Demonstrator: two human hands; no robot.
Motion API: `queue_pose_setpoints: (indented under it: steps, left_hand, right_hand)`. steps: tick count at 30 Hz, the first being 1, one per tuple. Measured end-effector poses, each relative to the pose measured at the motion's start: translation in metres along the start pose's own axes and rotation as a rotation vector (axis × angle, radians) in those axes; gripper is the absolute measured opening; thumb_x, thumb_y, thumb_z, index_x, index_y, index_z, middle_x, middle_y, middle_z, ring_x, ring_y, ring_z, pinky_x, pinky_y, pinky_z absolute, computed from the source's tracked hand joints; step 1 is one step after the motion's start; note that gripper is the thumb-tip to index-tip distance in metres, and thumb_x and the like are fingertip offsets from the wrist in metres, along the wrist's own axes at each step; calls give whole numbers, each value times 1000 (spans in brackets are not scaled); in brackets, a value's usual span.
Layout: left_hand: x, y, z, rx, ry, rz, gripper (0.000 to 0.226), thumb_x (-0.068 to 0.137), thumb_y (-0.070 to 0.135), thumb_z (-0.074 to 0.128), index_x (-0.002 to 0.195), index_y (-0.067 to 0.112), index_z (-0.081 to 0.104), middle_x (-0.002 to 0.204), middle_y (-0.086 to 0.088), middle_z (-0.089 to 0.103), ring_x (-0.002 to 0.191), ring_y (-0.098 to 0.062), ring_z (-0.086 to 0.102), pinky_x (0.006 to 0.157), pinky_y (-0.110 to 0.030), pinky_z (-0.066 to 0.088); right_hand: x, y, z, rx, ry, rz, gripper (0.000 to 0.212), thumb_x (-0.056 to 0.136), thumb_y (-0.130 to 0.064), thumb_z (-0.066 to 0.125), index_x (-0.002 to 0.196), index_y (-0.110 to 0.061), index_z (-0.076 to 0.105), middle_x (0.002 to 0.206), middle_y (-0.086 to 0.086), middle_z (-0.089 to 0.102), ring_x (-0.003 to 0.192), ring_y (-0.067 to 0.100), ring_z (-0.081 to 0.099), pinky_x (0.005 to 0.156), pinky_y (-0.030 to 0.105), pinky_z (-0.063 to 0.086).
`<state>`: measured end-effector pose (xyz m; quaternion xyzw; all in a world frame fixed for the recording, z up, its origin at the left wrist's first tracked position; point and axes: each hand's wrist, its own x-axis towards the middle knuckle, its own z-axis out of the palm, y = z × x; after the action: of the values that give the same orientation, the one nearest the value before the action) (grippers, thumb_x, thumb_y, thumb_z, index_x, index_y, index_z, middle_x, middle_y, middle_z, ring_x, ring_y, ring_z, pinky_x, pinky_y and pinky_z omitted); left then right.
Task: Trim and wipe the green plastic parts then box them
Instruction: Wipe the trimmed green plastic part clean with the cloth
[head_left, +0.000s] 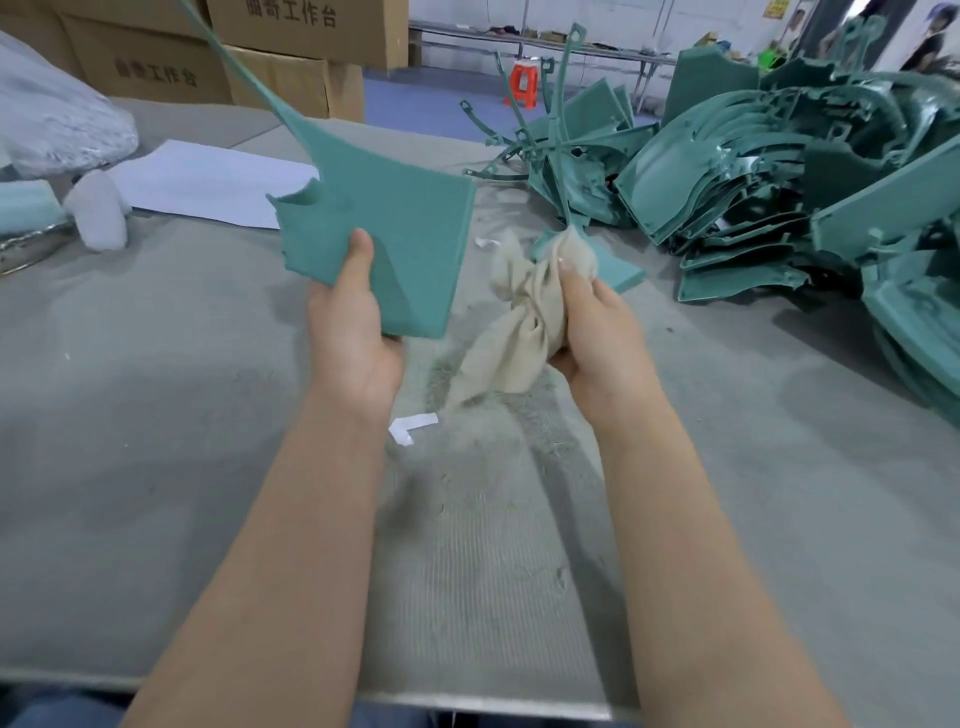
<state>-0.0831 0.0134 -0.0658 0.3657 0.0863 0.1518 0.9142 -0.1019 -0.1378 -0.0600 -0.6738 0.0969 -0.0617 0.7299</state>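
Above the grey desk (156, 364), the left hand (348, 332) grips a flat green plastic panel (384, 228) by its lower corner, thumb on top, tilting its face up, probably for wiping. The right hand (597, 332) bunches a beige cloth (519, 322) in curled fingers (582, 296) just beside it. More green parts (779, 182) lie heaped at right, unboxed.

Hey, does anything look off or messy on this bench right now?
The green panel in the left hand has a ragged, notched top-left corner and a long thin runner attached, so it looks untrimmed. Pale shavings are strewn on the table below the cloth that the right hand grips.
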Motion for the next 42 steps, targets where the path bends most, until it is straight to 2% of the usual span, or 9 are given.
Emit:
queue_pose_setpoints:
  steps: [4, 11, 15, 21, 25, 29, 32, 37, 42]
  left_hand:
    - [-8, -6, 10, 121, -42, 45, 14, 99, 18, 53, 110, 15, 61, 112, -4, 69, 100, -19, 68, 86, -36, 56]
    - [-18, -13, 17, 275, -213, 92, 26, 93, -7, 43, 104, 6, 63, 102, -12, 68, 96, -21, 64, 85, -32, 52]
    - [-22, -16, 24, 293, -252, 87, 18, 100, 12, 47, 101, 12, 65, 100, -3, 71, 96, -19, 68, 87, -32, 55]
    - [-13, -5, 17, 52, -181, 37, 27, 103, 16, 41, 122, 2, 53, 106, -15, 62, 94, -23, 63, 84, -31, 54]
    - [-13, -6, 17, 92, -208, -2, 31, 103, 16, 40, 127, 2, 54, 116, -14, 65, 94, -20, 66, 81, -29, 56]
    - [-18, -14, 18, 139, -236, -33, 23, 102, 21, 44, 116, 11, 59, 105, -2, 70, 90, -13, 70, 75, -28, 58]
    - [-19, -14, 19, 126, -272, -32, 19, 102, 23, 45, 111, 16, 60, 100, 5, 72, 90, -9, 70, 72, -24, 57]
    - [-21, -17, 19, 98, -341, -26, 18, 102, 22, 45, 106, 19, 61, 93, 10, 74, 91, -8, 70, 70, -23, 56]
    - [-19, -21, 18, 123, -360, 16, 19, 102, 21, 43, 107, 19, 62, 95, 10, 74, 95, -9, 70, 76, -23, 55]
  right_hand:
    - [-5, 0, 13, 72, 95, -179, 20, 98, -30, 52, 114, -20, 58, 113, 1, 66, 107, 17, 62, 98, 43, 49]
    - [-16, 23, 45, -755, -2, -886, 40, 92, -3, 49, 131, 2, 54, 147, 14, 45, 138, 32, 38, 114, 47, 26]
    - [-3, 15, 31, -677, 223, -624, 35, 97, -4, 41, 130, -3, 54, 157, 3, 30, 148, 23, 18, 118, 51, 13]
    - [-28, 29, 52, -753, -45, -873, 32, 87, -1, 50, 114, -5, 66, 144, 3, 51, 142, 27, 36, 115, 58, 17]
    - [-10, 26, 42, -719, 158, -815, 23, 91, -1, 51, 109, -2, 65, 148, 3, 46, 142, 27, 34, 117, 50, 20]
    - [7, 21, 11, -452, 403, -512, 15, 98, -7, 46, 87, -10, 56, 102, 17, 64, 89, 24, 52, 80, 33, 39]
    - [14, 15, -4, -142, 534, -326, 10, 98, -13, 46, 91, -14, 53, 84, -1, 58, 81, 17, 54, 82, 38, 47]
    - [12, 12, 2, 145, 260, -193, 54, 94, -18, 47, 146, -23, 34, 141, 1, 52, 123, 19, 54, 108, 45, 42]
    - [4, 9, 13, 133, -12, -168, 40, 82, -51, 50, 118, -37, 60, 120, -10, 66, 116, 12, 61, 106, 46, 43]
